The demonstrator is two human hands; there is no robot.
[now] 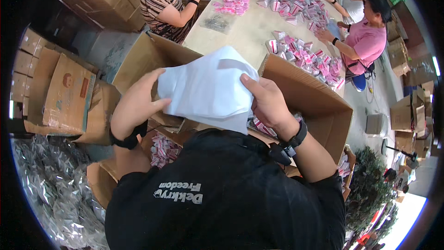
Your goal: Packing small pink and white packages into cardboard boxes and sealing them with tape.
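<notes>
Between my hands, in front of my chest, is a white, slightly bluish folded sheet (208, 85); whether it is paper or a soft plastic bag I cannot tell. My left hand (141, 99) grips its left edge, thumb toward me and fingers at the far upper corner. On the right side, my right hand (269, 99) pinches it with the thumb on top; the other fingers are partly hidden underneath. Below the sheet, small pink-and-white packets (164, 150) show inside open cardboard boxes. A dark band is on each wrist.
Open cardboard boxes (319, 106) stand close around me. Beyond them is a long table (240, 41) with heaps of pink-and-grey packets (300, 53). Co-workers (367, 37) sit along both sides. Crinkled clear plastic (60, 190) lies at lower left, stacked cartons (106, 0) at upper left.
</notes>
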